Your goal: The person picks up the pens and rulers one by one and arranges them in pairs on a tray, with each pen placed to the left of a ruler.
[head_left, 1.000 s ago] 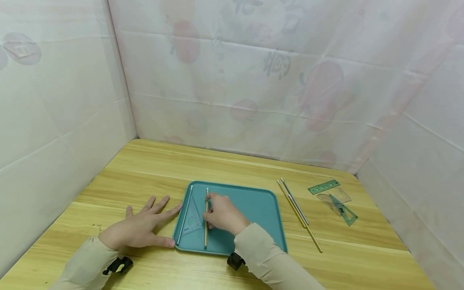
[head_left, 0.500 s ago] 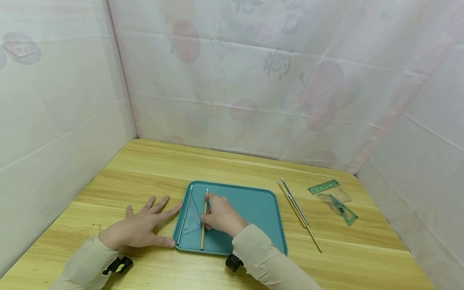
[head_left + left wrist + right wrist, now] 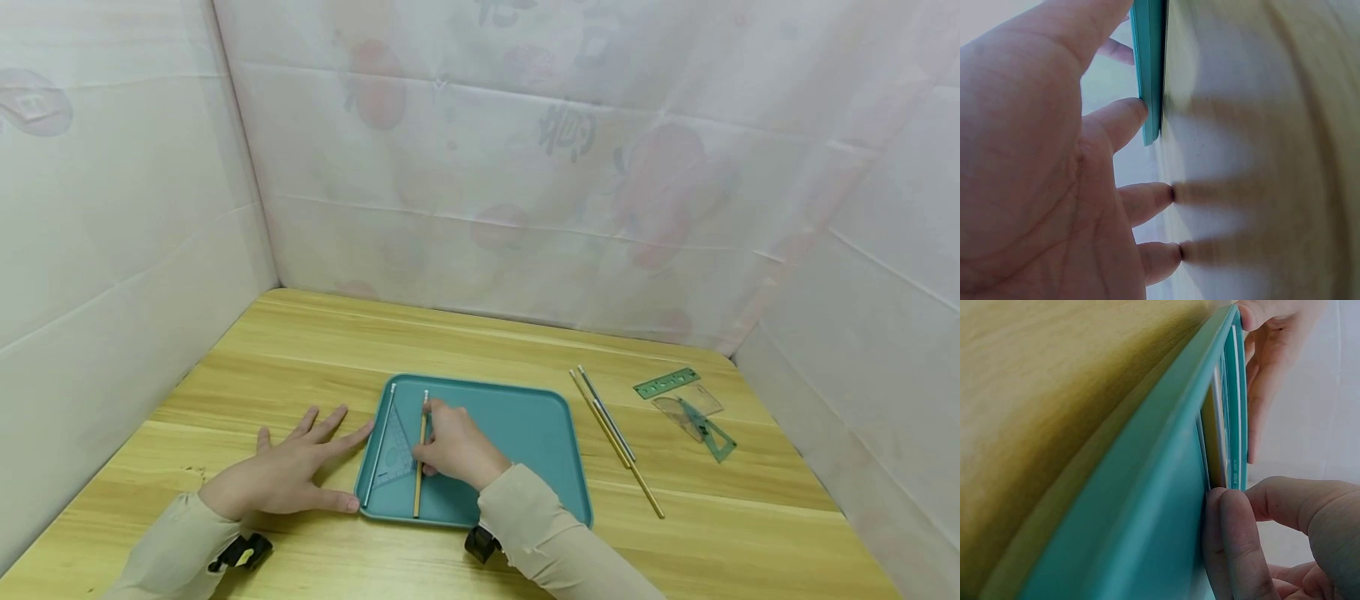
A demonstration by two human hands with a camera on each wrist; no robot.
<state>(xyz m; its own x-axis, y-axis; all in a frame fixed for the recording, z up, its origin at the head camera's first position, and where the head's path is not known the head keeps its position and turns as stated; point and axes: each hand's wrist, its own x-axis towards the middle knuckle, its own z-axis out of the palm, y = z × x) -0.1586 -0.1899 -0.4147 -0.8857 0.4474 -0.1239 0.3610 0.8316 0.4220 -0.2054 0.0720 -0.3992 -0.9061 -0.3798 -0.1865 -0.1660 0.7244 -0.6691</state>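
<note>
As your right hand [image 3: 459,447] pinches gold pencil [image 3: 418,493]: near end shifted left.
Your left hand [image 3: 288,478]: spread, unmoved, touching tray [image 3: 517,433].

L hand [image 3: 288,475] is blocking most of left edge of tray [image 3: 517,425]; R hand [image 3: 459,446], gripping gold pencil [image 3: 417,496], is filling tray's left-centre, w/ R sleeve [image 3: 547,525] crossing tray's near edge. Tray's far-right part is offering room; so is table [image 3: 450,333] beyond tray. Loose pencils [image 3: 615,437] are obstructing just R of tray, rulers [image 3: 666,383] farther R.
</note>
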